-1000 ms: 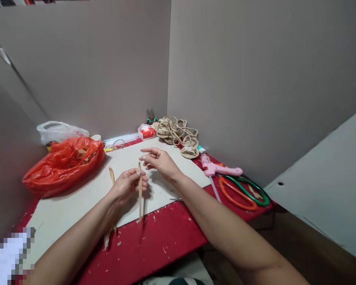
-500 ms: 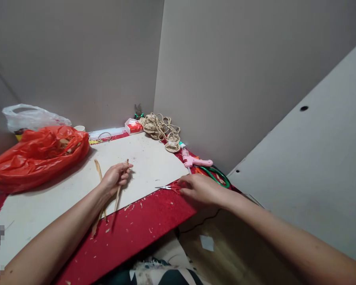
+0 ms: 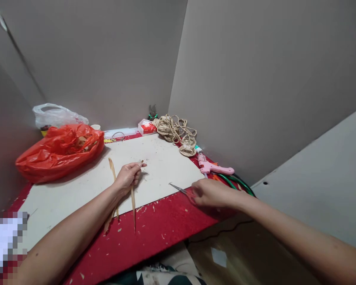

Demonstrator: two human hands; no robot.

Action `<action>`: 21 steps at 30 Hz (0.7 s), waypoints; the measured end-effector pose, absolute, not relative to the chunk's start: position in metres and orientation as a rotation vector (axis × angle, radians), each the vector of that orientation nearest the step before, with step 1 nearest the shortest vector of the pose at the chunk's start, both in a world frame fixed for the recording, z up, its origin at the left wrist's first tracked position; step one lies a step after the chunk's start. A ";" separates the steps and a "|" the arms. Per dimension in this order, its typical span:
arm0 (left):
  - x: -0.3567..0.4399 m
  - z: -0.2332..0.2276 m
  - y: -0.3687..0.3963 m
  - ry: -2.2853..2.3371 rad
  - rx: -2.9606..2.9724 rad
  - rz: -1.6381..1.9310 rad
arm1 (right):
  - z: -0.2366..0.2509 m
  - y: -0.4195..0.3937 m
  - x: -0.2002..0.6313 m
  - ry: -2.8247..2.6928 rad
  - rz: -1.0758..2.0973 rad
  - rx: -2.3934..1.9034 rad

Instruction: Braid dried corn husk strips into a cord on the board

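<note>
A red-covered surface (image 3: 154, 233) sits in a corner of plain grey panels, with a pale board (image 3: 163, 166) laid over most of it. The left hand (image 3: 127, 178) is closed around a thin wooden strip (image 3: 133, 211), pinching it near its upper end so the long lower part hangs down past the board's edge. The strip looks light, stiff and likely brittle, so a grip nearer its middle would steady it better. A second strip (image 3: 112, 170) lies just beside that hand. The right hand (image 3: 212, 193) rests on small scissors (image 3: 178, 188) at the board's edge, fingers covering the handles; whether it grips them cannot be told. Farther out lie a pink glue gun (image 3: 215, 168), coiled twine (image 3: 175, 132) and a red bag (image 3: 59, 152).
</note>
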State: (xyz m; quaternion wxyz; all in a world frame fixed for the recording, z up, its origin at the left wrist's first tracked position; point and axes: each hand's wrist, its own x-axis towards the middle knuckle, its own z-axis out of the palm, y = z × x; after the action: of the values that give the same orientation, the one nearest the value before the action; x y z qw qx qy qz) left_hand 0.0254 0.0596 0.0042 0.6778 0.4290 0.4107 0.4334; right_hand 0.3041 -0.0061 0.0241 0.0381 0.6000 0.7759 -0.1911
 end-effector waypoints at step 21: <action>0.033 0.006 0.047 0.776 1.164 0.844 | 0.026 0.011 0.226 2.734 -0.460 1.937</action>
State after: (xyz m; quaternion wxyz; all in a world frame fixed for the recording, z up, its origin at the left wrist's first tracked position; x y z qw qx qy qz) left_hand 0.0334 0.0472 0.0058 0.6846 0.5193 0.3463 0.3765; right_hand 0.2258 0.0109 0.0256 -0.1197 0.5685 0.8026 -0.1349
